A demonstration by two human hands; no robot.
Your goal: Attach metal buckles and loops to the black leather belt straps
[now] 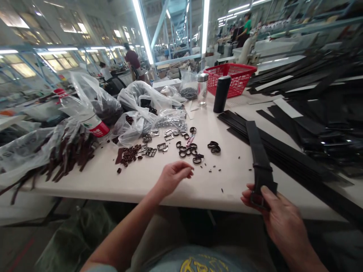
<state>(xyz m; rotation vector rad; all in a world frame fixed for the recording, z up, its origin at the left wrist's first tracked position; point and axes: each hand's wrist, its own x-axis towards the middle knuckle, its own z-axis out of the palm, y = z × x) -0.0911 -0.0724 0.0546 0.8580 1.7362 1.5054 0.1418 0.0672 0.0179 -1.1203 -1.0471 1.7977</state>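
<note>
Right hand (283, 215) grips flat black leathery strap (259, 151) by buckled end; left hand (173, 176) half-curled, grasp unclear, near dark oval loops (199, 156).

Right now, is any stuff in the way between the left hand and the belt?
Nothing tall that I can see. Between the left hand and the belt, held in the right hand, just a few tiny black bits lie on the table. The hand could probably pass over them.
</note>
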